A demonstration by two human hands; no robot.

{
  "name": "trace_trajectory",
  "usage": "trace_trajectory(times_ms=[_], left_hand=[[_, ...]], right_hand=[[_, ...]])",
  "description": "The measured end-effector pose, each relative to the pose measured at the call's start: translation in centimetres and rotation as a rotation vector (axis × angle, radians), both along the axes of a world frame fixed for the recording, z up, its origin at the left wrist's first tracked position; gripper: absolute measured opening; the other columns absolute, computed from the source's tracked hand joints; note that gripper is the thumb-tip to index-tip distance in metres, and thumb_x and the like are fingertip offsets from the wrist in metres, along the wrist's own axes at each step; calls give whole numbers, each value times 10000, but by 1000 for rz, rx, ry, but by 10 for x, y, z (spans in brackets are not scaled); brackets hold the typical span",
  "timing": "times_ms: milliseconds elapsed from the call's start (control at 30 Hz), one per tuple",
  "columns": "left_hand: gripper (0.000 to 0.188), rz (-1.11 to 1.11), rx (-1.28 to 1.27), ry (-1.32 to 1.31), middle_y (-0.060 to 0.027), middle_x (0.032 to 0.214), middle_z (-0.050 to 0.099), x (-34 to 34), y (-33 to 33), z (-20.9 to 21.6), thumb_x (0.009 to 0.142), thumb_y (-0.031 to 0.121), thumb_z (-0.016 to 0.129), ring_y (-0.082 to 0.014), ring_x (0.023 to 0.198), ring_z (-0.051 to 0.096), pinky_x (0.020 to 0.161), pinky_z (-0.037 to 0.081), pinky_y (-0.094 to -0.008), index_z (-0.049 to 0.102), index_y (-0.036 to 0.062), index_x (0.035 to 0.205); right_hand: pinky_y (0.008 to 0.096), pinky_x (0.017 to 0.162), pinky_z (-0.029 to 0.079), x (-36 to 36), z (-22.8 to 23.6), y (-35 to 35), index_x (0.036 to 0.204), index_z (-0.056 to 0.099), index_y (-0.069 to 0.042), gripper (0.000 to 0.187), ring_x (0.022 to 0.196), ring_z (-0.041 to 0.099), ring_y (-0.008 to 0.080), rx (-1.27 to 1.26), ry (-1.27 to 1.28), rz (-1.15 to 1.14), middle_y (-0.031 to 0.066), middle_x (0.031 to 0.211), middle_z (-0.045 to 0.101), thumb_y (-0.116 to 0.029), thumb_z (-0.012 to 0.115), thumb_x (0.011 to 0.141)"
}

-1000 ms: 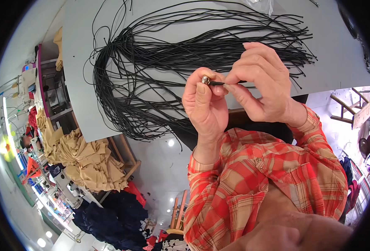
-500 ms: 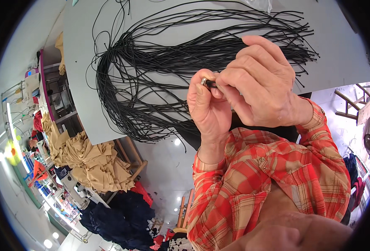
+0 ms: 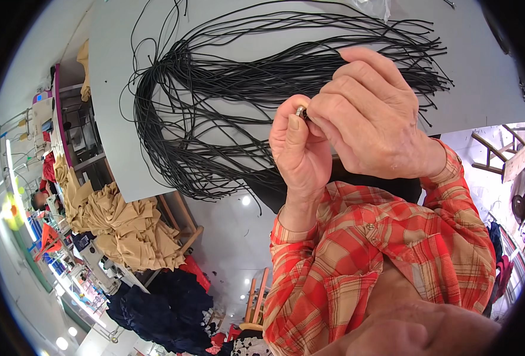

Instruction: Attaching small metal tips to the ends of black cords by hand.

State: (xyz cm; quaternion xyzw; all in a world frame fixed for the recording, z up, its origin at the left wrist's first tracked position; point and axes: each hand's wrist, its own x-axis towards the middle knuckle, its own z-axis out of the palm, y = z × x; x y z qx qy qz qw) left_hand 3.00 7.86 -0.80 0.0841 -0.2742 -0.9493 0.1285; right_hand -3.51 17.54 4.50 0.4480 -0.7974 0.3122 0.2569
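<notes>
My left hand point(image 3: 301, 151) pinches a small silvery metal piece point(image 3: 300, 111) between thumb and forefinger. My right hand point(image 3: 372, 115) meets it from the right, thumb and forefinger closed at a short dark bit right beside the metal; what those fingers hold is mostly hidden. Both hands are raised in front of the chest, above the near side of the table. Behind them a big bundle of thin black cords point(image 3: 244, 77) lies spread out, gathered at the left and bent back toward me, with small knobbed ends on the right.
The grey table point(image 3: 482, 89) carries a clear plastic bag point(image 3: 372, 7) at its far edge. Left of it are piled tan cloth point(image 3: 135, 228), dark blue cloth point(image 3: 161, 311) and sewing machines point(image 3: 93, 264). A wooden stool point(image 3: 502, 154) stands at the right.
My fingertips have come closer together, and less of the dark bit shows between them. The left hand has shifted slightly right; the cords lie as before.
</notes>
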Motion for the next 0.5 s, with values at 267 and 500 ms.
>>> trace_trajectory(times_ms=[267,500], left_hand=[[233,-18,-50,1,-19,840,542,-2,0,0,904,174,516,-67,693,469,633,387,-188,520,-24,1027],[201,212,-636,32,-51,829,579,2,2,3,858,88,578,-113,685,523,614,438,-219,545,-52,998]], right_hand=[[393,829,448,-8,5,5,718,568,-51,137,675,541,194,91,1,40,31,681,543,-83,609,591],[396,837,434,-11,-6,13,769,564,-54,141,665,531,209,-13,-82,78,33,695,542,-35,638,650]])
